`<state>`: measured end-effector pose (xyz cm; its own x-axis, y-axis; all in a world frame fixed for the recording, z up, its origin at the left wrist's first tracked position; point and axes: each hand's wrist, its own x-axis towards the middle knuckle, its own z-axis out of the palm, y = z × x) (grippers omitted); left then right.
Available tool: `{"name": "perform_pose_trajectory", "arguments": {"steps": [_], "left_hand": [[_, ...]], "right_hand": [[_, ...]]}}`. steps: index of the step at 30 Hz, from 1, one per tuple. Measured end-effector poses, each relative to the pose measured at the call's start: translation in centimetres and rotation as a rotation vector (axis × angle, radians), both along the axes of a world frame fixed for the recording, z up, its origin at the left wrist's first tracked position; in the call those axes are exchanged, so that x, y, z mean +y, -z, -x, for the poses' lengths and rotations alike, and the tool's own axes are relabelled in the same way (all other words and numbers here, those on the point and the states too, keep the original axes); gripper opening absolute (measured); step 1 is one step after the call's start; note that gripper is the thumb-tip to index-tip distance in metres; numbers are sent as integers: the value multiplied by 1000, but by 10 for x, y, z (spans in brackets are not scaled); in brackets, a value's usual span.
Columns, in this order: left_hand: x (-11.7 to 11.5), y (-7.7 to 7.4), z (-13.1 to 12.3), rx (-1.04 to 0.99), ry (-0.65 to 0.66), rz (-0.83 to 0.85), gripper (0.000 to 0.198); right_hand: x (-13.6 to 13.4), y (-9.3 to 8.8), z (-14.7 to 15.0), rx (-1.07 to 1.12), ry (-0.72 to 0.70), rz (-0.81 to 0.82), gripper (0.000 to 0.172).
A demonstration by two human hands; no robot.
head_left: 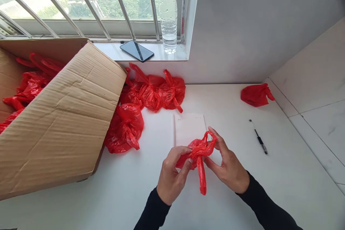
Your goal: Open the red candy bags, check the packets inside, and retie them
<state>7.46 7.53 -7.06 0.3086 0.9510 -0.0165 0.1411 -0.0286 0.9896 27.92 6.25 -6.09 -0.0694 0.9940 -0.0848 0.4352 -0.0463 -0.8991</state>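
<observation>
Between my hands, above the white table, is a red plastic bag (pixel 198 149) with knotted handles. One handle stands up as a loop at the right, and the other hangs down toward me. My left hand (pixel 174 172) pinches the bag's left side between thumb and fingers. On the other side, my right hand (pixel 226 163) holds the bag near the knot and loop, its fingertips partly behind the plastic. What the bag contains cannot be made out. Beneath it lies an open white notebook (pixel 190 125), partly covered by the bag and my hands.
A large open cardboard box (pixel 64 122) with red bags (pixel 29 86) inside leans at the left. Several tied red bags (pixel 151 91) sit beside it. A phone (pixel 137 50) and water bottle (pixel 168 18) stand on the windowsill. To the right lie a pen (pixel 259 138) and another red bag (pixel 256 95).
</observation>
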Motion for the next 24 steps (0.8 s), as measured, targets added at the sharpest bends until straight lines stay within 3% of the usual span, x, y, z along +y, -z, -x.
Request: {"name": "perform_pose_trajectory", "arguments": {"steps": [8,12,15,18,24], "left_hand": [[3,7,12,92,-194,-110,12],[3,3,5,121,-115,-150,16],[3,-2,0,143,-86,-169,13],[2,-2,1,150,-148,-158,8],[5,1,15,160,-274,-63,11]], "right_hand": [[2,-3,-2,17,136,37,61],[2,-4,0,-12,109,19,27],[2,-4,2,-54,-4,-6,15],[2,-2,-1,-73,-53,-29,16],[2,1,-11,-51,91,-30,18]]}}
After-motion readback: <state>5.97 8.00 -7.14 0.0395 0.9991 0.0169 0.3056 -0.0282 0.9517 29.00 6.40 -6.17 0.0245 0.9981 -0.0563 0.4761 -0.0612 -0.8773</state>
